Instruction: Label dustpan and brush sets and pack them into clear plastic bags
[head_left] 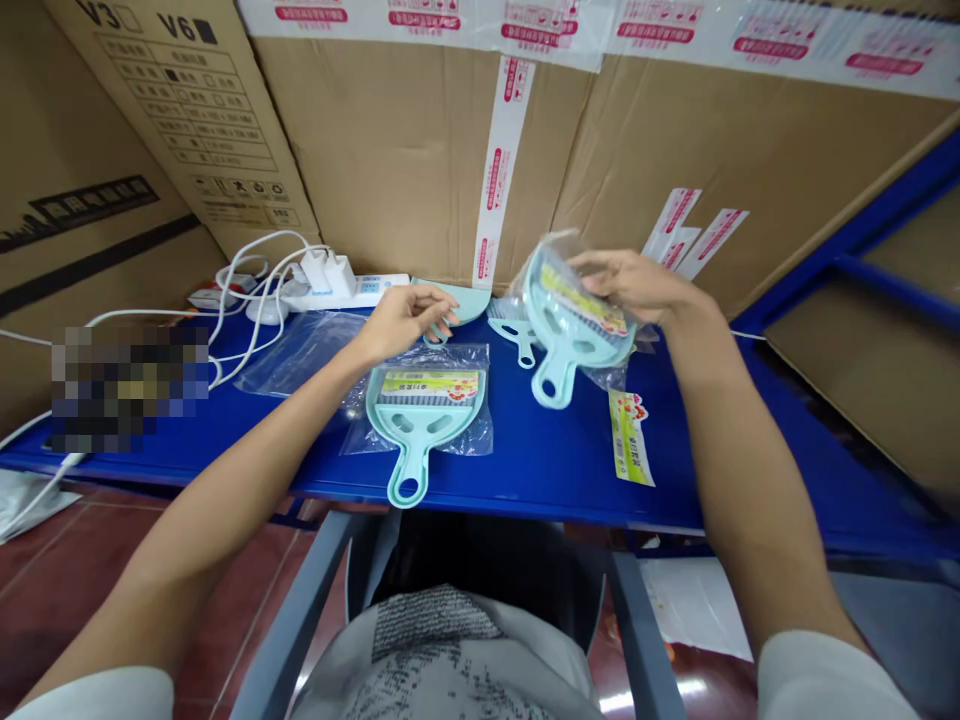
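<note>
My right hand (626, 283) grips a light teal dustpan-and-brush set (556, 370) in a clear bag, holding it tilted above the table at its upper right edge. My left hand (412, 318), fingers loosely curved and apart, is over the handle of a teal dustpan (471, 303) at the back; whether it touches is unclear. Below that hand, another bagged dustpan set (426, 425) lies flat, its ring handle towards me and a yellow-green label across its brush. Between the two sets, a small teal brush (517, 338) lies on the table, partly hidden by the held set.
On the blue table (525, 470) a loose yellow label card (631, 437) lies at right. A clear plastic bag (304, 350), a white power strip (379, 290) and tangled white cables (259, 300) are at left. Large cardboard boxes (420, 150) wall the back.
</note>
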